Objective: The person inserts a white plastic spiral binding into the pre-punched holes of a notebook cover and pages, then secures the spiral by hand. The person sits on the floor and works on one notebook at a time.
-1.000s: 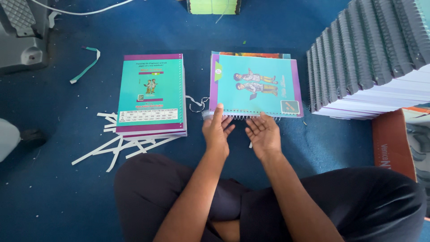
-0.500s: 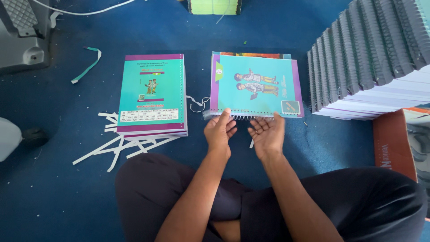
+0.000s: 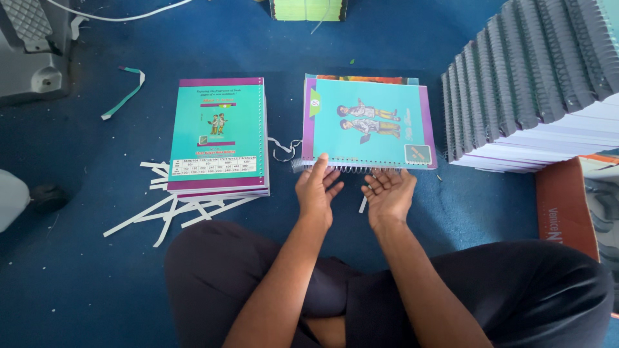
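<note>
Both hands at the wire spine of a teal notebook on the blue floor.

The spiral-bound notebook lies in front of the crossed legs. The left hand rests loose fingers on the wire coil at its near edge; the right hand lies palm-up, fingers half curled, gripping nothing. Left of the notebook sits a stack of books over white paper strips; right of it, a bound pile.
</note>
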